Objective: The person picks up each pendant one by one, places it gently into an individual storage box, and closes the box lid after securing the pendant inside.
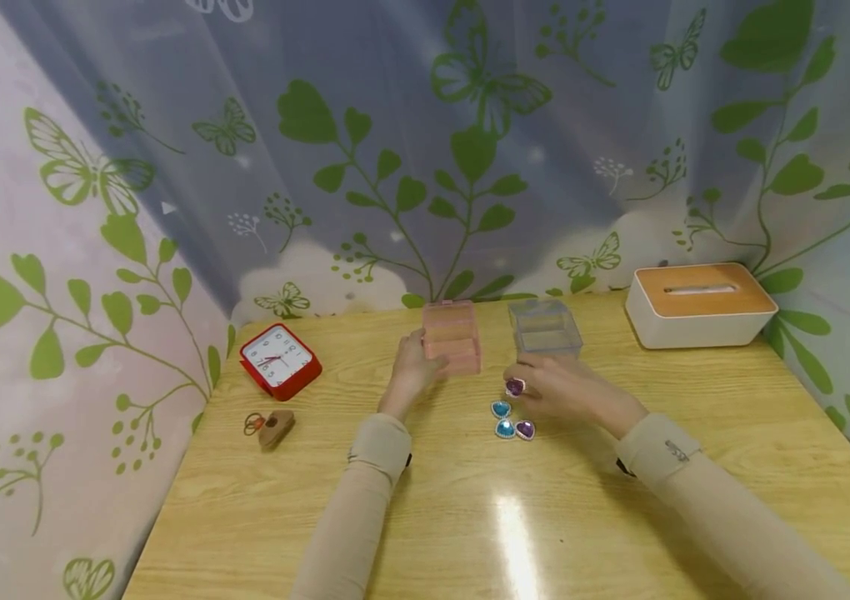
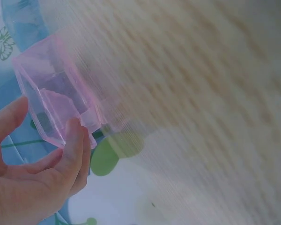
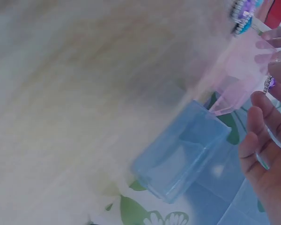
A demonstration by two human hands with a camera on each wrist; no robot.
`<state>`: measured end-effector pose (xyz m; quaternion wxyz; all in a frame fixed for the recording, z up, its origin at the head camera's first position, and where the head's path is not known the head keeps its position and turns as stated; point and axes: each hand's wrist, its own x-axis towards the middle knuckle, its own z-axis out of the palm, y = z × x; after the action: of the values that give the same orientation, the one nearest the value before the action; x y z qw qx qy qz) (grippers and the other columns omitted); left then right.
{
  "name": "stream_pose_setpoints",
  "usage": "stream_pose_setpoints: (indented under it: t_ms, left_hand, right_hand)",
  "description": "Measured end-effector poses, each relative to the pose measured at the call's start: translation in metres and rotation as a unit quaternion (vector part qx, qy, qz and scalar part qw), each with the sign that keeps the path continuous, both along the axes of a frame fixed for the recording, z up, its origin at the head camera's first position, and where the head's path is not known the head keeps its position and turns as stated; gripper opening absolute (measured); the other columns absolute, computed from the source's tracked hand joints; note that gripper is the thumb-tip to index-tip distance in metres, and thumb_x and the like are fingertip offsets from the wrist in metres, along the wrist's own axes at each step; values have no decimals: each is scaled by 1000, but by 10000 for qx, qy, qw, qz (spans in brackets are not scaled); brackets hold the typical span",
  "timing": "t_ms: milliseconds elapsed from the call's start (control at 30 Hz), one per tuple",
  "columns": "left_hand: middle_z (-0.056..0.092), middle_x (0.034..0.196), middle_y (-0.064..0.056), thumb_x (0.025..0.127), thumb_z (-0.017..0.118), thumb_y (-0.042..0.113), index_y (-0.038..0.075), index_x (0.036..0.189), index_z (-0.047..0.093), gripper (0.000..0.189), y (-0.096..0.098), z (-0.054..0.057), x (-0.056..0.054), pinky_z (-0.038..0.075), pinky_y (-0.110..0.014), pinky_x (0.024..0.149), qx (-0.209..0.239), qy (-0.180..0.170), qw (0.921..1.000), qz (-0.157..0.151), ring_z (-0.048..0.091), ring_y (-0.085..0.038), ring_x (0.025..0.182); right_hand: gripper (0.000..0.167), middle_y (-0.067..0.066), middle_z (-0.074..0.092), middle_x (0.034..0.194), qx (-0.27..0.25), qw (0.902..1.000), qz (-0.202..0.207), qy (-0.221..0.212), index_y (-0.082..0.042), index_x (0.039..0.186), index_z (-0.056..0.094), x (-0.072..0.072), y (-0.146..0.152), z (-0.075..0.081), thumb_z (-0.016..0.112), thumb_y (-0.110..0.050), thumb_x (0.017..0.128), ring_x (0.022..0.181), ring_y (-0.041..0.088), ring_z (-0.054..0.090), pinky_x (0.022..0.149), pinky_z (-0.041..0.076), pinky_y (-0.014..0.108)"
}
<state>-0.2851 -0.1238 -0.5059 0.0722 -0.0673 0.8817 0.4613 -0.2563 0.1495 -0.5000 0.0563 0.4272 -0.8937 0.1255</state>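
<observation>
My left hand holds the near left corner of a see-through pink plastic box, thumb at the front and fingers along the left side. In the left wrist view the box stands beside the thumb and fingertips. Between the thumb and fingertips of my right hand is a purple heart-shaped gem with a silvery beaded rim. On the table below it lie two blue gems and another purple gem. Just beyond the right hand stands a see-through blue-grey box.
A red clock stands at the left of the wooden table. Near it lies a small brown item with a ring. At the back right is a white tissue box with a wooden lid. Patterned curtains hang behind.
</observation>
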Motion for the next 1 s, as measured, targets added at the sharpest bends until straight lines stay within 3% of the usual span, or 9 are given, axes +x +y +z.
stream_pose_setpoints:
  t_ms: [267, 500, 633, 767, 867, 1000]
  left_hand:
    - [40, 159, -25, 100, 72, 17, 1, 162, 33, 76, 0, 0, 1, 43, -52, 125, 53, -2, 10000, 38, 47, -42, 146]
    - [43, 157, -26, 98, 74, 18, 3, 162, 33, 77, -1, 0, 0, 43, -53, 124, 61, 91, 9999, 30, 48, -42, 145]
    - [42, 158, -30, 98, 75, 16, 1, 162, 36, 76, -1, -1, -1, 40, -52, 127, -112, 211, 9997, -31, 47, -44, 146]
    - [43, 157, -32, 96, 76, 14, 0, 161, 38, 77, -1, -1, -1, 39, -52, 128, -195, 281, 9994, -48, 47, -46, 146]
    - [41, 159, -32, 96, 76, 14, -1, 161, 37, 77, -1, 1, -1, 38, -53, 128, -174, 291, 9994, -37, 46, -46, 146]
    - [41, 159, -32, 96, 76, 13, -1, 161, 37, 77, -1, 4, 1, 42, -53, 125, -75, 259, 9996, -4, 48, -46, 144]
  right_hand:
    - [31, 2, 69, 102, -183, 9988, -17, 444, -13, 116, 73, -12, -20, 17, 85, -15, 88, 73, 10, 61, 60, 53, 24]
    - [34, 4, 68, 102, -10, 9990, -328, 317, -14, 124, 71, -24, -41, 32, 82, -19, 92, 70, 12, 56, 54, 46, 25]
    - [35, 7, 69, 102, 57, 9987, -410, 304, -14, 127, 70, -33, -51, 35, 81, -23, 94, 72, 16, 61, 55, 50, 29]
    - [35, 10, 72, 111, -24, 9989, -457, 57, -13, 128, 70, -39, -60, 36, 79, -26, 96, 81, 23, 69, 62, 59, 36]
    - [48, 13, 73, 129, -143, 9986, -474, -163, -17, 138, 67, -44, -67, 38, 79, -36, 96, 102, 31, 73, 77, 64, 46]
    - [58, 12, 71, 136, -249, 9984, -409, -302, -19, 143, 65, -50, -76, 37, 78, -48, 93, 116, 34, 71, 87, 63, 51]
